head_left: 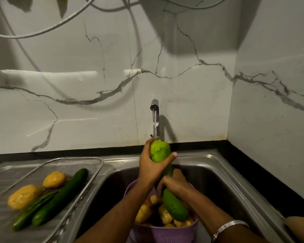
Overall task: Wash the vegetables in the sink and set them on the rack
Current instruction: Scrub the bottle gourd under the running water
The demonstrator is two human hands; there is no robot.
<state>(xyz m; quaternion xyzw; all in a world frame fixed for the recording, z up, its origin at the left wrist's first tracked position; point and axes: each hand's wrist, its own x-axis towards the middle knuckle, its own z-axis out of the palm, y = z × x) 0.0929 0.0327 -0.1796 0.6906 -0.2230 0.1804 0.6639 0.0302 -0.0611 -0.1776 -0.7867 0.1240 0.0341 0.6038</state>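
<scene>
Four washed items are lying on the mesh rack (pixel 88 161) at the left of the sink (pixel 218 172): two dark cucumbers (pixel 60 195) and two yellow potatoes (pixel 25 196). Both hands are working on a long pale-green gourd (pixel 161 152), held upright under the water running from the tap (pixel 154 105). The left hand (pixel 152 166) is gripping its upper end, fingers and thumb curled round it; the right hand (pixel 175 184) is clamping its middle. Below, a purple colander (pixel 158 233) in the sink is holding more potatoes, apparently unwashed. Judged progress: partway, with the gourd and the colander contents remaining.
</scene>
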